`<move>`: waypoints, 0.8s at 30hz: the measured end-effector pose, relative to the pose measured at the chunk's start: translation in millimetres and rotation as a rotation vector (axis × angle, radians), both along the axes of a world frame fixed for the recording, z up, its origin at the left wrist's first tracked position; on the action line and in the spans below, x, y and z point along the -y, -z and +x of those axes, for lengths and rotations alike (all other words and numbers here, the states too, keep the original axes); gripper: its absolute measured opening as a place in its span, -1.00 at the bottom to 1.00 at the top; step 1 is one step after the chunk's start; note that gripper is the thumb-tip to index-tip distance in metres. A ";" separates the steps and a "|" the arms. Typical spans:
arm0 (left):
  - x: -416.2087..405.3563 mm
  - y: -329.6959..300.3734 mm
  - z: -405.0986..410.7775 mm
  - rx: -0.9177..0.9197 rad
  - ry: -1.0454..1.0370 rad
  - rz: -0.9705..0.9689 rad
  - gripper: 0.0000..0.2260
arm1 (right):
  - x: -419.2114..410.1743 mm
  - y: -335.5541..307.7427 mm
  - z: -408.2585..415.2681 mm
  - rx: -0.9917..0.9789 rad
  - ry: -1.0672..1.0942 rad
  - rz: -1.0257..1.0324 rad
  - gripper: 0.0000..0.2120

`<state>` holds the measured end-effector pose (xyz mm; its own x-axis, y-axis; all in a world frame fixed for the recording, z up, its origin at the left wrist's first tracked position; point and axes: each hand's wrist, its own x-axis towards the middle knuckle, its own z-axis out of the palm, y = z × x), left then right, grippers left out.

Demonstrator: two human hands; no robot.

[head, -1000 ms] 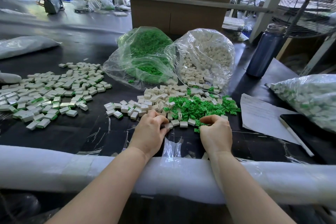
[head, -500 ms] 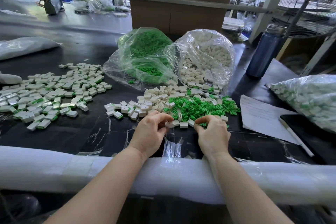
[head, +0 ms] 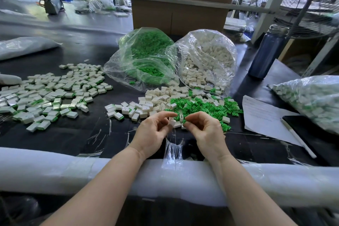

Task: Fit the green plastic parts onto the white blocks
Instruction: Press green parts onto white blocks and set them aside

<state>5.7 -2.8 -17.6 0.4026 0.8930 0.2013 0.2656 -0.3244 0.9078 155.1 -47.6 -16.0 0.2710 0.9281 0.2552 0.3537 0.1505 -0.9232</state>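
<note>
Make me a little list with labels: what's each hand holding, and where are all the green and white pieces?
left hand: pinches a white block
right hand: pinches something small; too hidden to name
loose green parts: pile just beyond the hands
loose white blocks: heap left of the green pile
finished pieces: spread at far left
green bag: behind the piles, open
white bag: right of green bag
bottle: upright, far right
</note>
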 end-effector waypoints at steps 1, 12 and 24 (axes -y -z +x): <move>0.0 -0.3 -0.4 0.010 0.004 -0.008 -0.84 | -0.2 0.2 0.3 0.004 -0.003 0.002 -0.77; -3.7 -0.7 -2.4 0.093 -0.012 -0.067 -0.89 | -1.8 1.7 0.2 -0.063 -0.052 -0.020 -0.78; -4.2 1.5 -0.3 0.104 0.048 -0.131 -0.90 | -0.6 0.7 -1.4 -0.058 -0.107 -0.047 -0.78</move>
<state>5.4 1.4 -19.1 0.4281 0.8947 0.1277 0.1548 -0.2117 0.9650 153.7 -47.0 -16.7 0.1830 0.9631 0.1973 0.2836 0.1405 -0.9486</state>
